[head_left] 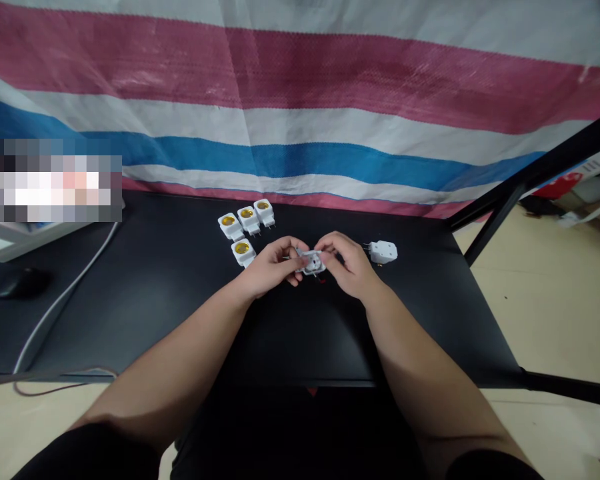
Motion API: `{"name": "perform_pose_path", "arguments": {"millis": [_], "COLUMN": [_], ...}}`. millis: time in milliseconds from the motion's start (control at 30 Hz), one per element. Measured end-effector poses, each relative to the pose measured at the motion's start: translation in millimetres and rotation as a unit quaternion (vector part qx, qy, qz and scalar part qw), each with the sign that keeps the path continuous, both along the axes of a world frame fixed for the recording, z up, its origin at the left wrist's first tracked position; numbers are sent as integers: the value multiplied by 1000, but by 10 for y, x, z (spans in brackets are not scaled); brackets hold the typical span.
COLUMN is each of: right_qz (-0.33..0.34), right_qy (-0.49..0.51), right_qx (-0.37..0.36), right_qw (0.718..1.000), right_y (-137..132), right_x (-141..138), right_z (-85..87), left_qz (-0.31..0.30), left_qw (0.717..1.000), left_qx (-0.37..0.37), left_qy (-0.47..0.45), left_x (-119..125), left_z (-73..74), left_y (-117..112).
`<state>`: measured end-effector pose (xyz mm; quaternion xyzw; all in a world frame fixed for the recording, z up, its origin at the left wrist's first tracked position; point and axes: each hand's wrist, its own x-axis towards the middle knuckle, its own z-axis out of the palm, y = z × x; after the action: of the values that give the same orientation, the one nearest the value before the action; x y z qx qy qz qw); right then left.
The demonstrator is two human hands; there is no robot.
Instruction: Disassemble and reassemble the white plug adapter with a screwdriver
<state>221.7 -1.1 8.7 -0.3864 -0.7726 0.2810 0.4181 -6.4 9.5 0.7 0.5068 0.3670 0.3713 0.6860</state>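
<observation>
Both my hands meet over the middle of the black table [155, 300], pinching one small white plug adapter [313, 262] between them. My left hand [273, 267] grips its left side with curled fingers. My right hand [344, 263] closes on its right side and top. Something small and red [321, 280] shows just under the adapter. Left of my hands lie several white adapters with yellow sockets [247, 227], three in a row and one in front. Another white adapter [383, 252] lies on its side just right of my right hand.
A striped pink, white and blue tarp [300, 100] hangs behind the table. A white cable [65, 293] runs across the table's left part, near a dark mouse [23, 281] and a white device [10, 240]. A black frame bar [535, 173] slants at the right.
</observation>
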Motion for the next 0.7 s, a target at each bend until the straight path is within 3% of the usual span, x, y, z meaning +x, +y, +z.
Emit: {"name": "perform_pose_path", "arguments": {"millis": [167,300,467,700], "right_qz": [-156,-169,-125,-108], "right_qy": [30,-72,-200,-284], "right_qx": [12,35,44,9], "right_qw": [987,982,971,953], "right_y": [75,102,68,62], "right_x": [43,43,-17,-127], "right_z": [-54,-122,-179,-222], "left_qz": [143,223,211,185], "left_qw": [984,966,970,978], "left_qx": [3,45,64,13], "left_qy": [-107,-120,-100,-96], "left_x": [-51,-103,-83,-38], "left_z": [38,41,41,27], "left_y": [80,122,96,79]}}
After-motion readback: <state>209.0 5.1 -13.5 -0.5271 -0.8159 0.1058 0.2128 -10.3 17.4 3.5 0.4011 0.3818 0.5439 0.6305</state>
